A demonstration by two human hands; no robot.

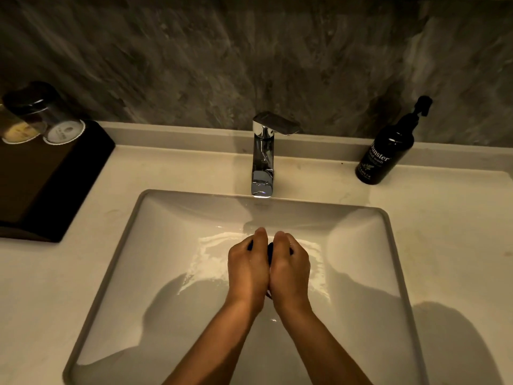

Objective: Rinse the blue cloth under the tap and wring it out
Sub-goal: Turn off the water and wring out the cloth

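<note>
**Cloth squeezed between 2 hands over the basin**

The blue cloth (269, 250) shows only as dark slivers, its long axis hidden, clamped between the left hand (247, 269) and right hand (290, 269), pressed together above the sink (111, 262), in front of 1 chrome tap (262, 159). 1 black pump bottle (385, 151) reads "hand wash". 2 capped glasses (41, 120) stand on a dark tray (55, 190).

Bathroom, likely hotel: rectangular undermount sink (125, 245) set in a pale stone surface (444, 245), chrome tap (262, 159) ahead of the left hand (247, 269). Black hand wash pump bottle (387, 151) far right of it, dark tray (50, 176) with capped glasses (44, 118) far left, grey marble wall (249, 56) behind.
</note>
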